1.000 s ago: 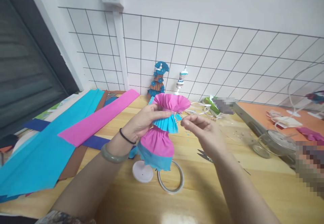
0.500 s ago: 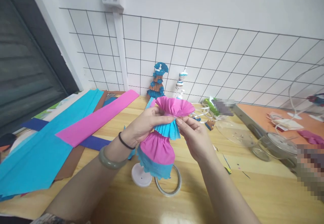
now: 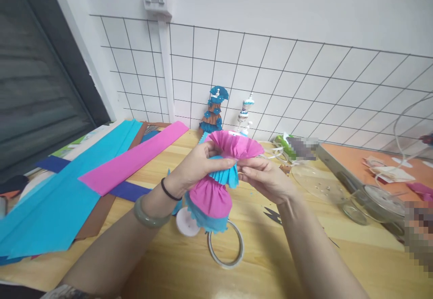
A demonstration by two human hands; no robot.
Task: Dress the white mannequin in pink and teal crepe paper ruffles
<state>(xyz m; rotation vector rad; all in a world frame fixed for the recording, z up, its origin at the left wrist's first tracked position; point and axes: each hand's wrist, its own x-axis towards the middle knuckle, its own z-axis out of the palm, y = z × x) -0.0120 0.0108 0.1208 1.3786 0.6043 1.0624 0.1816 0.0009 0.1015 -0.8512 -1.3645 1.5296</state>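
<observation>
A ruffled crepe paper dress (image 3: 210, 199), tiered in pink and blue, hangs tilted above the table. Around its narrow upper part, my left hand (image 3: 198, 163) is closed, thumb across the blue tier. My right hand (image 3: 270, 177) pinches the gathered edge just under the flared pink top ruffle (image 3: 237, 145); its fingertips meet the paper there. Below the dress lie a white round disc (image 3: 186, 223) and a roll of tape (image 3: 241, 250), the roll partly behind the hem. What supports the dress inside is hidden.
Long crepe paper sheets, blue (image 3: 64, 209) and pink (image 3: 135, 159), overlap on the left. Two small decorated figures, one blue and brown (image 3: 213, 112), stand by the wall grid. Dark scissors (image 3: 272, 215) lie beside my right forearm. A clear plate (image 3: 318, 184) sits at right.
My right hand has turned flatter and its forearm has swung right, uncovering the scissors. The top ruffle has tipped slightly. My left hand keeps its hold.
</observation>
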